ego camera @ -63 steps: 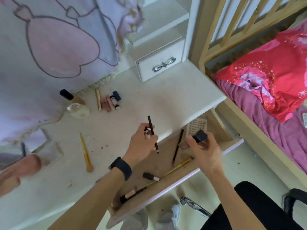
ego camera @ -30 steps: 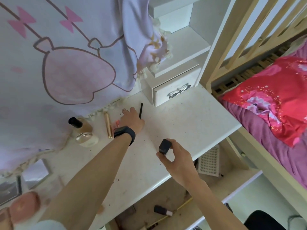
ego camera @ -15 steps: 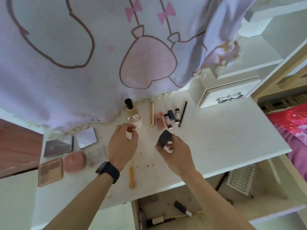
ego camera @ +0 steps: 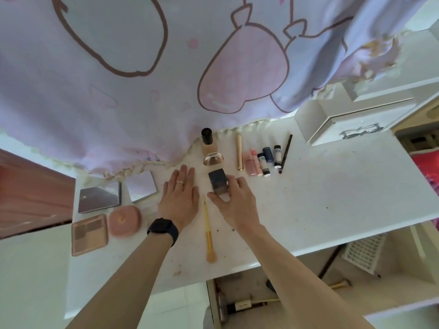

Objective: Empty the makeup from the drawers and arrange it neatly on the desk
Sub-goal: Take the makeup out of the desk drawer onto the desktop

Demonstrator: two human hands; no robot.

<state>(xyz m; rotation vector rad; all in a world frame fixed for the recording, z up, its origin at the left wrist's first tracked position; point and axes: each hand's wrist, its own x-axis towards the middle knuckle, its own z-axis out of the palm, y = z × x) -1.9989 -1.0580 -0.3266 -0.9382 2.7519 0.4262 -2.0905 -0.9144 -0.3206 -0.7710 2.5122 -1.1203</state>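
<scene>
Your right hand (ego camera: 234, 205) closes its thumb and fingers around a dark-capped bottle (ego camera: 218, 185) that stands on the desk (ego camera: 332, 186), near the back edge and roughly midway along it. Your left hand (ego camera: 180, 198) lies flat on the desk just beside it, fingers straight and together, holding nothing; a ring (ego camera: 179, 182) sits on one finger and a black watch (ego camera: 163, 230) is on the wrist.

Behind the bottle, close to the desk's back edge, stand a foundation bottle (ego camera: 207, 143) with a black cap and a clear rounded jar (ego camera: 213, 159) touching its front. To their right lies a gold tube (ego camera: 239, 151), then a tight row of pink lipsticks (ego camera: 251, 162) and small dark-capped tubes (ego camera: 268, 159), and a black pencil (ego camera: 286, 151) at the row's right end.

A yellow brush (ego camera: 208, 233) lies between your two forearms, bristles toward the front edge. Toward the desk's left edge sit a dark compact (ego camera: 99, 197), a mirrored square case (ego camera: 141, 186), a round pink case (ego camera: 124, 220) and an open eyeshadow palette (ego camera: 89, 233).

Below the front edge the drawer (ego camera: 392, 290) stands open. In it lie a white grid tray (ego camera: 364, 252), a gold-handled brush (ego camera: 341, 284) and a few more brushes and tubes, too dim to name. A small white drawer unit (ego camera: 351, 124) stands at the desk's back right corner, and a printed lilac cloth (ego camera: 118, 91) hangs over the back edge.
</scene>
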